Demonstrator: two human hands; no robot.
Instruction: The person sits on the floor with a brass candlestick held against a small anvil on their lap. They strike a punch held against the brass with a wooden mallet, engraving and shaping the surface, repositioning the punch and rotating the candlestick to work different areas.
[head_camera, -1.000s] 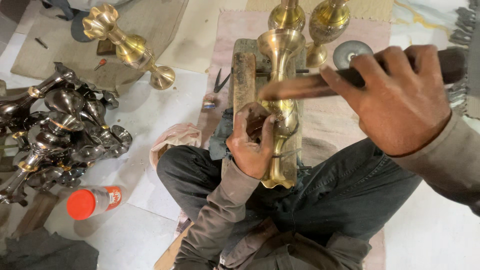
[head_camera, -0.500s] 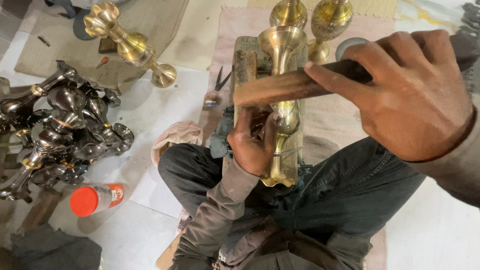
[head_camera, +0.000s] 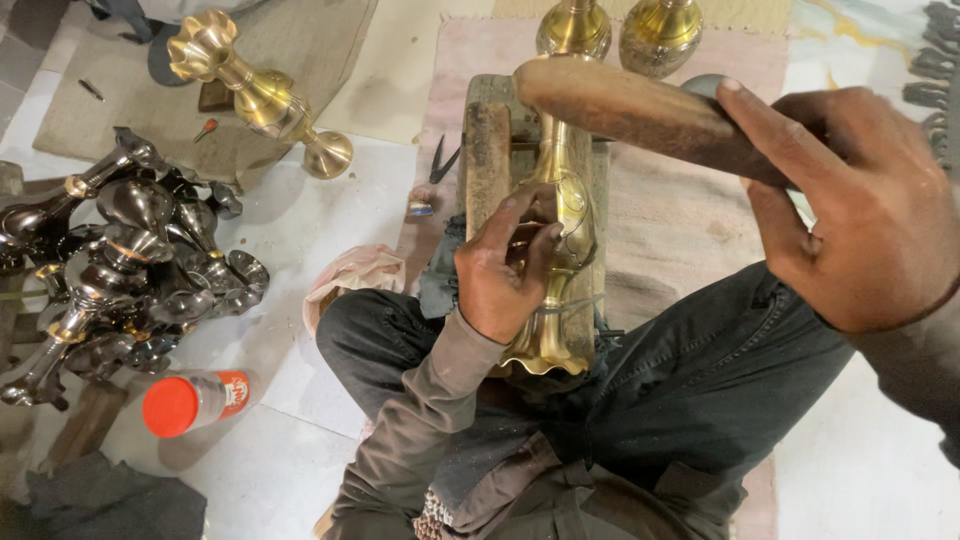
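A brass vase lies lengthwise on a wooden block in front of my lap. My left hand rests against the vase's belly, fingers pinched on a small tool that I cannot make out clearly. My right hand is raised at the right, wrapped round the handle of a wooden mallet whose rounded head hangs above the vase's neck. My legs in dark trousers frame the block.
A heap of dark, unpolished metal vases lies at left. One polished brass vase lies on its side at the back; two more stand behind the block. A red-capped can, a crumpled cloth and pliers lie nearby.
My right hand has lifted the mallet higher and swung it rightward. The view has shifted a little, so the vase shows more fully. My left hand stays on the vase.
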